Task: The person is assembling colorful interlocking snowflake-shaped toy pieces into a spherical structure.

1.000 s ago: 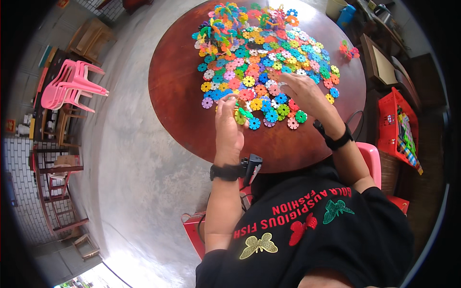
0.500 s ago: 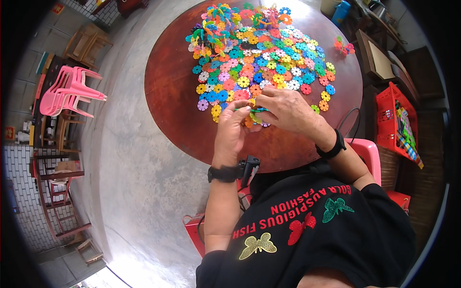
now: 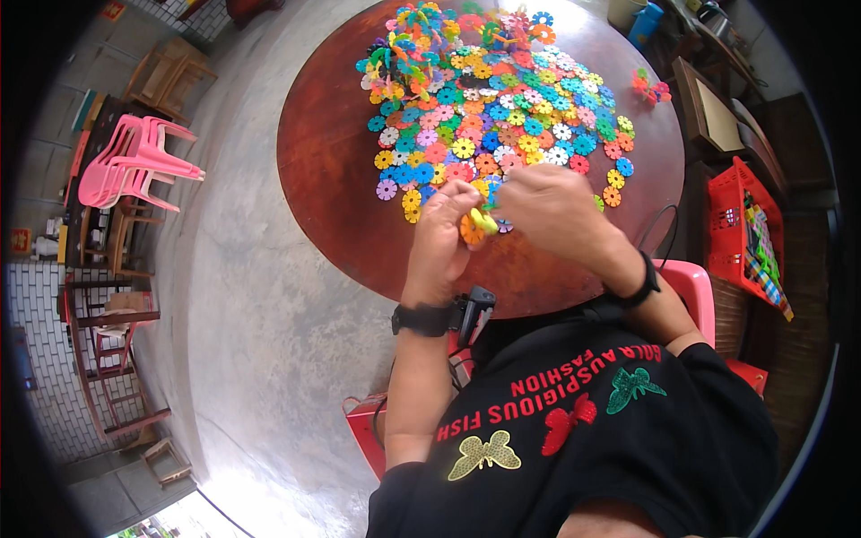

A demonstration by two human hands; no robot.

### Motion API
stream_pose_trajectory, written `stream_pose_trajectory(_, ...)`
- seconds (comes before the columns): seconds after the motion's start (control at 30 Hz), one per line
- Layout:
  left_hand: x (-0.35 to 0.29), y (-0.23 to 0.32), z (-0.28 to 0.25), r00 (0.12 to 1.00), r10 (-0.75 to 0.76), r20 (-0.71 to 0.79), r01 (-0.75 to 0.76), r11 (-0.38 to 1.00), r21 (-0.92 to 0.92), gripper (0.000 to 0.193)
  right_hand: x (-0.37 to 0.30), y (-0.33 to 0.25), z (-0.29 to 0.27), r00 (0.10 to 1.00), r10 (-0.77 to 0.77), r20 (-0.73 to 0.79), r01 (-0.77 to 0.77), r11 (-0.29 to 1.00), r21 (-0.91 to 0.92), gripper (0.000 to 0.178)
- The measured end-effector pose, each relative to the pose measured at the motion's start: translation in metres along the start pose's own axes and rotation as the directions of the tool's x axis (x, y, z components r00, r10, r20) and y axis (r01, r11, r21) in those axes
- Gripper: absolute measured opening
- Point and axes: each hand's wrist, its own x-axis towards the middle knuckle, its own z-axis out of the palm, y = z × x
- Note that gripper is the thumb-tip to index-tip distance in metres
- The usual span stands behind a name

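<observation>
Over the near part of the round table, my left hand (image 3: 438,240) pinches a small cluster of notched plastic discs; an orange disc (image 3: 471,228) and a yellow disc (image 3: 484,221) show beside its fingertips. My right hand (image 3: 560,213) is just to the right, a small gap away, with its fingers curled together and slightly blurred. Whatever it grips is hidden behind the fingers. Beyond both hands, many flower-shaped discs (image 3: 489,142) in mixed colours lie spread over the tabletop. Joined discs form a taller colourful heap (image 3: 408,54) at the far left of the spread.
The round brown table (image 3: 332,179) fills the middle. A small pink and green disc assembly (image 3: 647,87) sits near its right edge. To the right stands a red crate (image 3: 725,215) with coloured pieces. Pink stacked chairs (image 3: 134,166) are far left; a black cable (image 3: 668,229) loops by the table's right edge.
My hands, which met around a green disc, have moved apart, the right one drawing to the right. The orange and yellow discs now show clearly at my left hand. The view has shifted slightly.
</observation>
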Motion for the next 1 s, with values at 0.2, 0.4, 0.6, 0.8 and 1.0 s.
stream_pose_trajectory(0.2,-0.004,0.006,-0.001,0.99,0.118,-0.072,-0.121,0.992,-0.031,0.006,0.021,-0.005,-0.1,0.833,0.394,-0.389,-0.274,0.904,0.329,0.015)
stream_pose_trajectory(0.4,-0.003,-0.001,-0.001,0.976,0.15,-0.155,-0.146,0.989,0.035,0.009,-0.009,0.049,-0.012,0.921,0.381,-0.081,-0.362,0.913,0.188,0.02)
stream_pose_trajectory(0.6,-0.003,0.001,-0.002,0.978,0.096,-0.184,-0.088,0.995,0.05,0.012,-0.027,0.071,0.032,0.856,0.416,0.308,-0.423,0.905,-0.047,0.026)
stream_pose_trajectory(0.8,-0.003,-0.003,-0.004,0.984,0.1,-0.15,-0.099,0.995,0.012,0.012,-0.026,0.063,0.036,0.806,0.528,0.269,-0.52,0.848,-0.104,0.022)
stream_pose_trajectory(1.0,-0.001,-0.01,-0.01,0.979,0.137,-0.151,-0.136,0.991,0.015,0.013,-0.012,0.031,0.02,0.917,0.324,0.233,-0.368,0.912,0.18,0.027)
